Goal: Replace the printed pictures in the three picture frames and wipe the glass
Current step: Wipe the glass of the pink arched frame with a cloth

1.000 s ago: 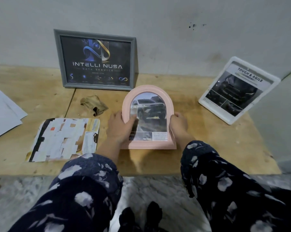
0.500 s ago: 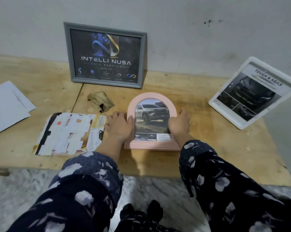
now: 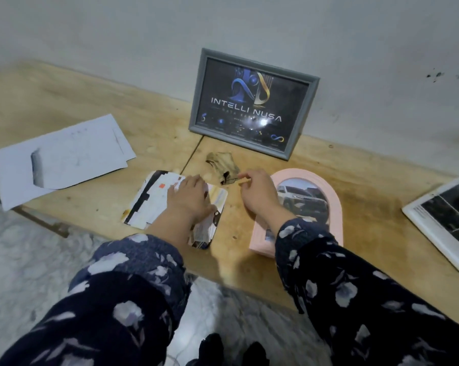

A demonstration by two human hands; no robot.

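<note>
Both hands now off pink arched frame, which they were gripping half second ago. Frame lying flat on desk, right of centre, long axis running toward wall, arch end pointing away. Right hand reaching to crumpled cloth, fingers pinching its edge. Left hand resting flat, fingers straight, on old print. Grey frame leaning upright against wall.

Dim, soft, glare on glass
</note>
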